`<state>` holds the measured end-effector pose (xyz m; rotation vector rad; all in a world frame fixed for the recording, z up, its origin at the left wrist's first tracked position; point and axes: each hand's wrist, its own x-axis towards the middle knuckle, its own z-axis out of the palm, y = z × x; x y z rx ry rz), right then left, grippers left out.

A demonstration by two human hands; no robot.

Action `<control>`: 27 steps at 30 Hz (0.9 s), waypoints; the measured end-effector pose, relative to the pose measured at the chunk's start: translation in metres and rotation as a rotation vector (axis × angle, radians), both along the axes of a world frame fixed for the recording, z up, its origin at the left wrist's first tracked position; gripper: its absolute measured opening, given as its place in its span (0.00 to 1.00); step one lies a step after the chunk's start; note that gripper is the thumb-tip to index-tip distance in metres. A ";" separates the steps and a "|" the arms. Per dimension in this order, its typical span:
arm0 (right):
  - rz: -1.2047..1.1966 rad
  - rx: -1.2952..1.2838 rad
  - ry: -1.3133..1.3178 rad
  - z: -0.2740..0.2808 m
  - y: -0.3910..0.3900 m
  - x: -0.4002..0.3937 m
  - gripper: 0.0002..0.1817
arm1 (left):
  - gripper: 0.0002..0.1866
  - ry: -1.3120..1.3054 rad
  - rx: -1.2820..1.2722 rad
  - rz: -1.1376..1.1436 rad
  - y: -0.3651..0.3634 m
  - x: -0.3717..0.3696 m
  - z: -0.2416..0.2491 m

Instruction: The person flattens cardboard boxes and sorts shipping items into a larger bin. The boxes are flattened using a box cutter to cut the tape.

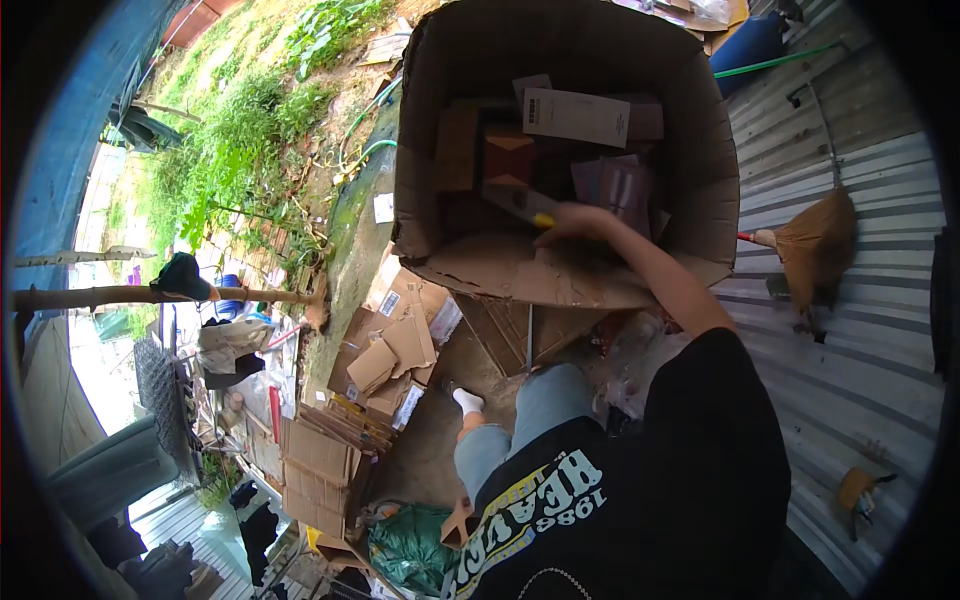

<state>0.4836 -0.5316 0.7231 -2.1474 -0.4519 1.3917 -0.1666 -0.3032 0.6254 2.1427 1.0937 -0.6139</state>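
Note:
My right hand (582, 224) reaches into a large open cardboard box (565, 280), with its fingers closed round a yellow-and-grey cutter (543, 219). The cutter's long grey part points up and left, towards a small red-brown box (509, 158) inside. A white printed card (576, 117) lies beyond the hand. Several thin, pale packs (622, 190) are just above and to the right of the hand. Shadow hides much of the box's floor. I cannot see my left hand.
Flattened cardboard (320, 470) is stacked at lower left, near a green plastic bag (410, 548). Clear plastic (640, 365) lies below the box. A broom (815, 245) rests against the corrugated metal wall (890, 210) at right. Plants (245, 130) grow at upper left.

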 end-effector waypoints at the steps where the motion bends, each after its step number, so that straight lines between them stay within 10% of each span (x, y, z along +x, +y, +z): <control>1: 0.062 -0.086 -0.009 -0.028 0.006 -0.006 0.30 | 0.10 -0.084 0.094 -0.025 0.007 0.011 0.001; 5: -0.028 -0.082 -0.264 -0.075 0.045 -0.038 0.20 | 0.14 -0.598 0.085 -0.063 0.001 0.248 0.138; 11: 0.169 -0.138 -0.582 -0.074 0.068 -0.009 0.12 | 0.21 -1.008 0.212 -0.887 -0.066 0.457 0.233; 21: 0.229 -0.057 -1.372 -0.183 0.109 0.006 0.10 | 0.12 -1.056 0.037 -0.795 -0.101 0.448 0.169; 24: 0.116 -0.048 -1.283 -0.245 0.115 0.033 0.09 | 0.12 -1.054 -0.004 -0.752 -0.101 0.446 0.171; 27: 0.335 -0.148 -1.056 -0.163 0.115 0.044 0.08 | 0.12 -1.060 -0.019 -0.742 -0.093 0.450 0.169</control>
